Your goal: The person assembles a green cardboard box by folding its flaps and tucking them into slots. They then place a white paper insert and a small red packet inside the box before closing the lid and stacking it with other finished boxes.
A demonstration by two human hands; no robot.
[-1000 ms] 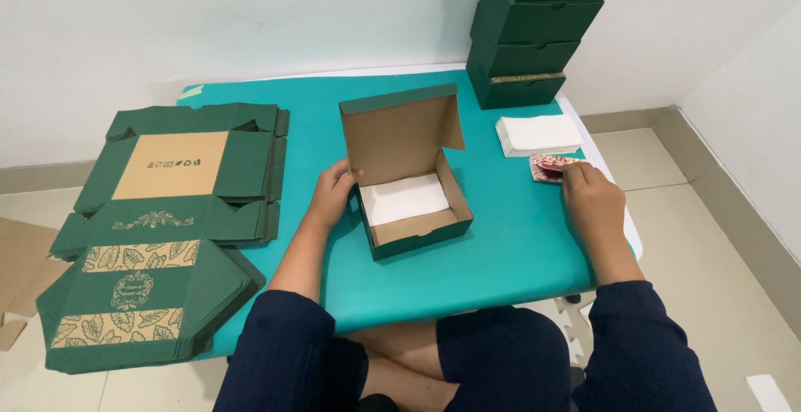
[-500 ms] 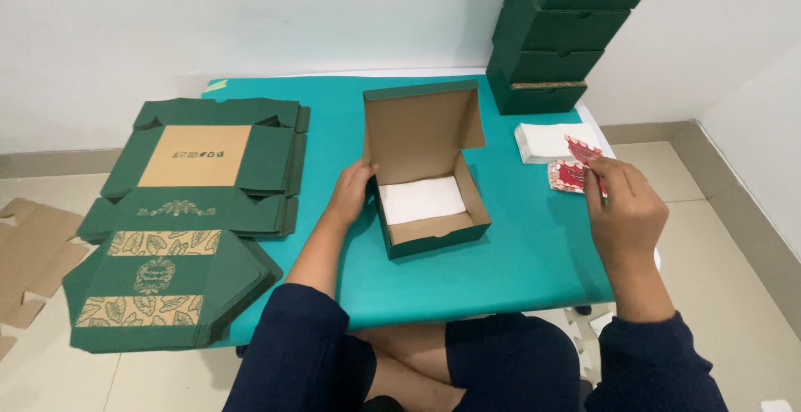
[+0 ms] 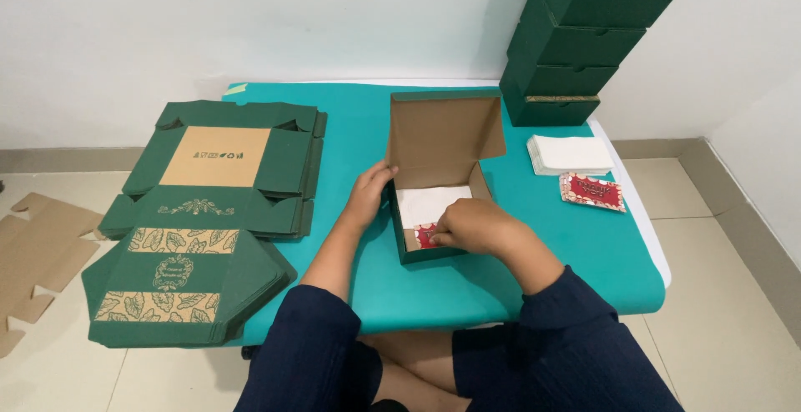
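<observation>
Left hand: flat against the open box, frame centre, fingers closed on its left wall.
Right hand: pinching red card inside box, over white paper.
Risk: card may snag on the front wall and bend.

Brightness: soft, even light is filling the room; nothing is looking dim or blown out.
Source: light seems to be coming from above and in front, though no lamp is showing.
Shadows: the open box is casting a faint shadow on the surface; the stack is shading the wall a little.
Glare: the floor tiles are giving only a dull sheen.
Sharpness: the centre is staying crisp; the hands are showing no motion blur.
Edges: the wide lens is bending the stack and the wall line slightly outward.
</observation>
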